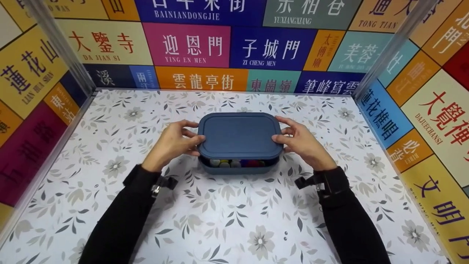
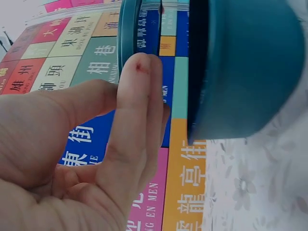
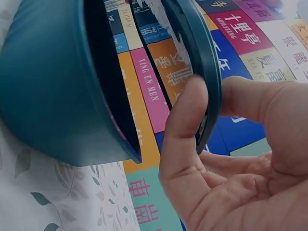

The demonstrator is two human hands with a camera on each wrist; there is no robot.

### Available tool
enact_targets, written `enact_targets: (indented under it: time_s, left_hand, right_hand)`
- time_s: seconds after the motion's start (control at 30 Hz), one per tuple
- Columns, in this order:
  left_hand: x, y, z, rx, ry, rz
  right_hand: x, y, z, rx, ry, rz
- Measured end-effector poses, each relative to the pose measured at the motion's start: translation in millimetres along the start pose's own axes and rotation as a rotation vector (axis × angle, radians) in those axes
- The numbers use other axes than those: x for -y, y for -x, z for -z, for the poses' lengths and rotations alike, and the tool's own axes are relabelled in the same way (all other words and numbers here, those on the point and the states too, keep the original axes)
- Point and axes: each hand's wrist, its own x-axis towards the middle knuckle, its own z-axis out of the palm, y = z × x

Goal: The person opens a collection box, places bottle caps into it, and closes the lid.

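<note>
Both hands hold a dark blue rectangular lid [image 1: 240, 135] with rounded corners above a matching box [image 1: 238, 170]. My left hand [image 1: 179, 138] grips its left edge, thumb on top and fingers below. At the opposite edge, my right hand [image 1: 298, 138] pinches it the same way. The wrist views show a gap between the lid [image 2: 126, 36] and the box wall [image 3: 53, 91]. Through the front opening in the head view, several small round-topped things [image 1: 234, 163] show in white, yellow, blue and red; the lid hides the rest of the inside.
The box stands on a table [image 1: 205, 220] covered in a white leaf and flower print. Panels with coloured blocks of Chinese lettering [image 1: 187, 44] rise behind and at both sides. Metal posts [image 1: 67, 47] mark the back corners.
</note>
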Motion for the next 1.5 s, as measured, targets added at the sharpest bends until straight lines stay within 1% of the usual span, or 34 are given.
enact_targets:
  time_s: [0.17,0.3,0.43,0.6,0.83,1.03,1.27,1.5]
  left_hand:
    - [9.2,2.9,0.8,-0.014,-0.065,0.007]
    - [14.0,5.0,0.1,-0.026,-0.135,0.015]
    - [16.0,6.4,-1.9,-0.034,-0.185,0.003]
    - [17.2,5.4,-5.0,-0.042,-0.207,-0.005]
    - [20.8,3.7,-10.2,-0.04,-0.265,-0.006]
    - [22.1,3.2,-11.8,-0.035,-0.265,-0.006]
    - [20.5,3.5,-11.0,-0.008,-0.269,0.022]
    - [20.2,4.1,-12.9,0.024,-0.196,0.057]
  right_hand:
    - [-1,0.8,-5,-0.002,0.091,0.0]
    - [-3,0.2,-8,0.004,0.136,-0.019]
    - [-4,-0.9,-10,0.003,0.173,-0.044]
    - [-3,-0.8,-10,0.011,0.204,-0.069]
    - [-6,-2.3,-8,0.034,0.243,-0.068]
    - [-9,-4.7,-6,0.049,0.267,-0.064]
    - [-11,-5.9,-5,0.065,0.266,-0.086]
    - [-12,-3.8,-5,0.088,0.243,-0.099]
